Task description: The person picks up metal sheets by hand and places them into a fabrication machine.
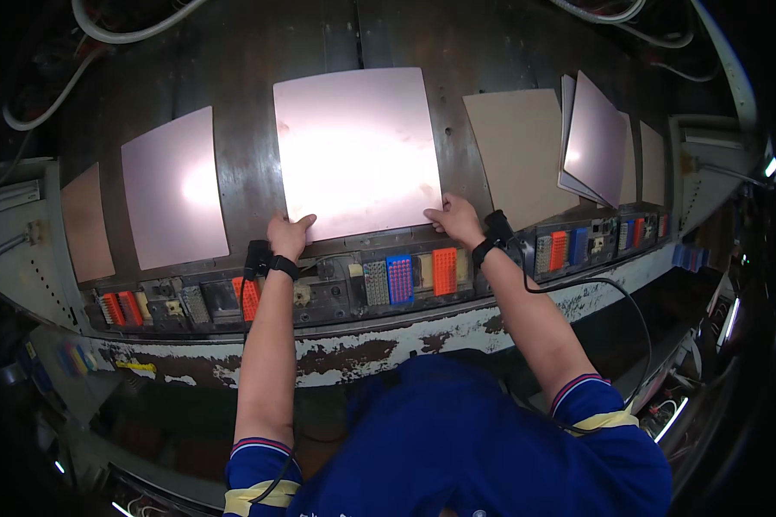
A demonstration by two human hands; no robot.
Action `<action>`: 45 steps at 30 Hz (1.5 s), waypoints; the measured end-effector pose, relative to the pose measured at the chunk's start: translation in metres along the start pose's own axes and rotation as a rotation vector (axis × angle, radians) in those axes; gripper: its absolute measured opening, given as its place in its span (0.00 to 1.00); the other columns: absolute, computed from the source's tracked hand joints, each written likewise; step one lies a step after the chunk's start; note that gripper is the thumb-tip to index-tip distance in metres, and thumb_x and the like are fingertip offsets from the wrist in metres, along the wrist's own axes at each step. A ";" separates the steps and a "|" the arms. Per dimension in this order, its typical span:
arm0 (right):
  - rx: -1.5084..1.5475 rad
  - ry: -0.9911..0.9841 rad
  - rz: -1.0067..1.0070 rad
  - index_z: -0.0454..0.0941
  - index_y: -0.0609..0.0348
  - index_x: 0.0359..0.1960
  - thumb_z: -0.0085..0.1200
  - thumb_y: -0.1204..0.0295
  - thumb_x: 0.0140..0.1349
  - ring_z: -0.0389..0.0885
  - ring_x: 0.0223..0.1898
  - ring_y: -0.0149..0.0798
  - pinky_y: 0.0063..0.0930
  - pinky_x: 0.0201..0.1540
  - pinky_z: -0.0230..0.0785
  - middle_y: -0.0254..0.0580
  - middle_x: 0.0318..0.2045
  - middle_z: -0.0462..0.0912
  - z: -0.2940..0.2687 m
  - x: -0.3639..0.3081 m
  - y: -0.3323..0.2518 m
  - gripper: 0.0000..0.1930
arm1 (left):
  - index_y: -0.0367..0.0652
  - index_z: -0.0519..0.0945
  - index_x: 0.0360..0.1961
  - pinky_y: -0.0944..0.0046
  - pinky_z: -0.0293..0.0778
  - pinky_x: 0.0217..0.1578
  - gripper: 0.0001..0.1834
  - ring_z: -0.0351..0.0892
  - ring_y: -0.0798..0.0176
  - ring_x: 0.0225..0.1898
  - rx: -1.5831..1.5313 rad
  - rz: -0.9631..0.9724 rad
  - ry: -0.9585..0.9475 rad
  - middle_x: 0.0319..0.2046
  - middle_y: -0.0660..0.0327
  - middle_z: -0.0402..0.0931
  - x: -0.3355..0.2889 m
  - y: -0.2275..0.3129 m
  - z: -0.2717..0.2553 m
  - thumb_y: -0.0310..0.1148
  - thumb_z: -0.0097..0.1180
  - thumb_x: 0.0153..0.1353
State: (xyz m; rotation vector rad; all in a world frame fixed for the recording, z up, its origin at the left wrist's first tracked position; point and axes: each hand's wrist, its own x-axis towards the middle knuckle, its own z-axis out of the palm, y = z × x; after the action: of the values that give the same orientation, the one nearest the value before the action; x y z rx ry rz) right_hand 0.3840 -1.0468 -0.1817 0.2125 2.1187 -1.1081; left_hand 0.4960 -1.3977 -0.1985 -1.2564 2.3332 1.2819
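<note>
A large, shiny, pinkish copper-coloured sheet (358,112) lies flat on the dark metal table, glare whitening its middle. At its near left corner is my left hand (289,237), thumb laid along the edge and the other fingers curled. My right hand (457,221) grips the near right corner, thumb and forefinger at the edge. The undersides of both hands are hidden. Just below the sheet runs a dark rail (328,293) holding a blue block with pink dots (400,280) and orange perforated blocks, one of them an orange block (444,270) near my right wrist.
Left of the sheet lies another pinkish sheet (172,185), with a browner sheet (86,224) beyond. To the right are a tan board (522,151) and a tilted stack of sheets (597,142). Cables run from both wrist straps. White hoses (138,36) hang at the upper left.
</note>
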 end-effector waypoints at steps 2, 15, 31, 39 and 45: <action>-0.247 0.034 -0.064 0.79 0.65 0.37 0.67 0.59 0.56 0.84 0.32 0.44 0.37 0.34 0.77 0.49 0.29 0.83 0.002 -0.007 -0.021 0.19 | 0.31 0.79 0.38 0.50 0.78 0.42 0.28 0.85 0.45 0.39 0.093 0.007 0.008 0.34 0.46 0.83 -0.001 -0.003 -0.001 0.39 0.79 0.43; -0.681 0.063 -0.136 0.81 0.64 0.44 0.65 0.54 0.54 0.83 0.47 0.59 0.48 0.50 0.75 0.63 0.41 0.83 0.010 0.003 -0.035 0.25 | 0.37 0.71 0.49 0.48 0.80 0.44 0.43 0.84 0.38 0.42 0.503 0.127 -0.049 0.40 0.42 0.83 -0.014 0.010 -0.017 0.48 0.80 0.38; -0.645 0.526 -0.287 0.72 0.63 0.47 0.72 0.59 0.50 0.82 0.45 0.59 0.47 0.48 0.75 0.59 0.43 0.81 -0.010 0.178 -0.140 0.29 | 0.38 0.75 0.60 0.49 0.65 0.62 0.39 0.65 0.41 0.62 0.223 0.447 0.308 0.63 0.42 0.67 0.113 0.103 0.027 0.27 0.76 0.43; -0.944 0.408 -0.819 0.64 0.69 0.67 0.61 0.46 0.58 0.64 0.70 0.58 0.54 0.69 0.58 0.60 0.68 0.66 0.069 0.169 -0.170 0.45 | 0.47 0.75 0.61 0.21 0.39 0.66 0.30 0.55 0.36 0.71 0.536 0.777 0.137 0.69 0.50 0.63 0.005 0.100 0.125 0.37 0.58 0.55; -0.859 0.295 -0.647 0.56 0.71 0.72 0.63 0.42 0.54 0.53 0.75 0.55 0.63 0.73 0.44 0.63 0.72 0.57 0.084 0.168 -0.189 0.54 | 0.46 0.73 0.63 0.15 0.29 0.65 0.30 0.43 0.40 0.76 0.714 0.745 -0.020 0.74 0.53 0.54 -0.035 0.100 0.125 0.42 0.58 0.59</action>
State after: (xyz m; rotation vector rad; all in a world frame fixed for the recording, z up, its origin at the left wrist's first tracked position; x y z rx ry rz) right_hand 0.2220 -1.2576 -0.2017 -0.8001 2.8174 -0.3843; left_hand 0.4156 -1.2544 -0.1960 -0.1511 2.9372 0.4389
